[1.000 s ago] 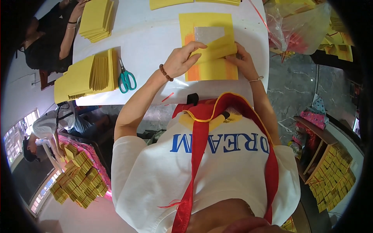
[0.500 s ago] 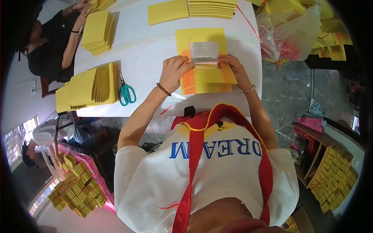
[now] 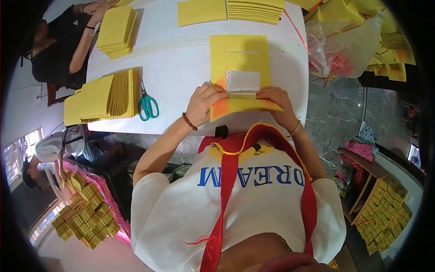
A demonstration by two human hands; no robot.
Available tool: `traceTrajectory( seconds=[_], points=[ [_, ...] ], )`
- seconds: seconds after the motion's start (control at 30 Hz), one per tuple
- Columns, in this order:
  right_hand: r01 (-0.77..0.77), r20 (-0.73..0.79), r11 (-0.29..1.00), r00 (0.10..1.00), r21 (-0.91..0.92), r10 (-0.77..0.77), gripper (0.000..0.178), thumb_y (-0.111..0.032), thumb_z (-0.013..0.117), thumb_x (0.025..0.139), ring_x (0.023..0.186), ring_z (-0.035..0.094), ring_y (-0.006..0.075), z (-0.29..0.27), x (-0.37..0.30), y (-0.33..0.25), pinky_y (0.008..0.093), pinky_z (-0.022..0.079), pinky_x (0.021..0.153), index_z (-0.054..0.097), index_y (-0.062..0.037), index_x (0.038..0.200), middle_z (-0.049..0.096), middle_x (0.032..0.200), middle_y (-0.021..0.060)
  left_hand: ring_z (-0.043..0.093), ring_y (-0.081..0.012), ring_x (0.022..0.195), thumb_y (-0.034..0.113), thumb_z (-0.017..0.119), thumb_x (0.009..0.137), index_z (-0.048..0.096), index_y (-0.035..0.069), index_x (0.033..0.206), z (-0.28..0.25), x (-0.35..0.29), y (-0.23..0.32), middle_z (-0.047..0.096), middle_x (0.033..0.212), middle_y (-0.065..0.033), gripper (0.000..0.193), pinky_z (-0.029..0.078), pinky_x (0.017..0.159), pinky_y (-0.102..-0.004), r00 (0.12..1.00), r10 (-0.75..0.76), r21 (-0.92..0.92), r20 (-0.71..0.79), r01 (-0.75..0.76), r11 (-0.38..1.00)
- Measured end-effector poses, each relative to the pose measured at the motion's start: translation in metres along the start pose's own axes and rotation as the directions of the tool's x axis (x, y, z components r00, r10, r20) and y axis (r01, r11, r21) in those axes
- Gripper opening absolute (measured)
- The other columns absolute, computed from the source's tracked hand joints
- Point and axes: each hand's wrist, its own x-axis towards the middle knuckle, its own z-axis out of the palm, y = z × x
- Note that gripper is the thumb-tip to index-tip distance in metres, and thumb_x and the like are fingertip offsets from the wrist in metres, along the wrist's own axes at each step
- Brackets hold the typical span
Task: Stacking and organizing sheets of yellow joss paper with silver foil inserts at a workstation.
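While both hands press it flat, the yellow paper stack point(image 3: 240, 72) with silver foil square point(image 3: 243, 81) lies at the near table point(image 3: 181, 68) edge; left hand point(image 3: 206, 102) and right hand point(image 3: 274, 97) have shifted to its near fold, fingers pinching paper, scissors point(image 3: 147, 106) left.

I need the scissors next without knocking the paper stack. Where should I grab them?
Grip the green scissors by their loop handles, which point toward the person, coming in from the near table edge. The blades point away, right beside the fanned yellow stack.
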Motion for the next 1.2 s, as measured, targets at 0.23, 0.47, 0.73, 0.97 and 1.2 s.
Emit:
traceTrajectory(
  seconds=[0.23,0.47,0.73,0.97,1.2],
  points=[
    [-0.322,-0.213,0.794,0.850,0.515,0.482,0.035,-0.022,0.061,0.082,0.077,0.060,0.0144,0.009,0.022,-0.016,0.0270,0.046,0.068,0.055,-0.0015,0.109,0.062,0.092,0.0081,0.060,-0.0256,0.076,0.022,0.062,0.080,0.060,0.004,0.103,0.002,0.028,-0.013,0.064,0.087,-0.0112,0.029,0.046,0.067,-0.0318,0.682,-0.670,-0.366,0.293,0.727,0.581],
    [-0.481,-0.196,0.823,0.814,0.303,0.547,0.037,-0.021,0.061,0.080,0.058,0.049,0.0098,0.007,0.035,-0.017,0.0253,0.042,0.056,0.056,-0.0077,0.114,0.059,0.072,0.0054,0.061,-0.0177,0.086,0.014,0.063,0.078,0.041,0.001,0.125,0.023,0.029,-0.038,0.065,0.095,-0.0116,0.053,0.047,0.077,-0.0285,0.748,-0.631,-0.638,0.206,0.592,0.493],
    [-0.545,-0.208,0.749,0.738,0.376,0.641,0.030,-0.021,0.061,0.078,0.049,0.042,0.0094,0.018,0.038,0.000,0.0261,0.036,0.048,0.063,-0.0117,0.106,0.049,0.053,0.0021,0.060,-0.0146,0.076,0.009,0.062,0.077,0.019,0.006,0.136,0.009,0.040,-0.023,0.065,0.093,-0.0124,0.074,0.046,0.067,-0.0260,0.656,-0.711,-0.612,0.252,0.678,0.408],
    [-0.556,-0.219,0.770,0.746,0.314,0.629,0.031,-0.022,0.060,0.077,0.049,0.044,0.0116,0.018,0.040,0.003,0.0274,0.037,0.049,0.063,-0.0112,0.106,0.051,0.055,0.0046,0.058,-0.0212,0.082,0.017,0.066,0.075,0.024,0.007,0.135,-0.010,0.051,-0.010,0.061,0.091,-0.0130,0.073,0.045,0.071,-0.0305,0.620,-0.763,-0.356,0.181,0.765,0.537],
    [-0.558,-0.226,0.774,0.747,0.299,0.625,0.031,-0.018,0.060,0.078,0.052,0.042,0.0086,0.016,0.044,-0.005,0.0243,0.035,0.050,0.062,-0.0083,0.107,0.051,0.060,0.0022,0.032,-0.0344,0.120,0.029,0.066,0.073,0.047,0.008,0.122,0.006,0.074,0.014,0.037,0.129,-0.0164,0.057,0.028,0.096,-0.0465,0.997,-0.060,0.348,-0.044,0.072,0.935]
  ],
)
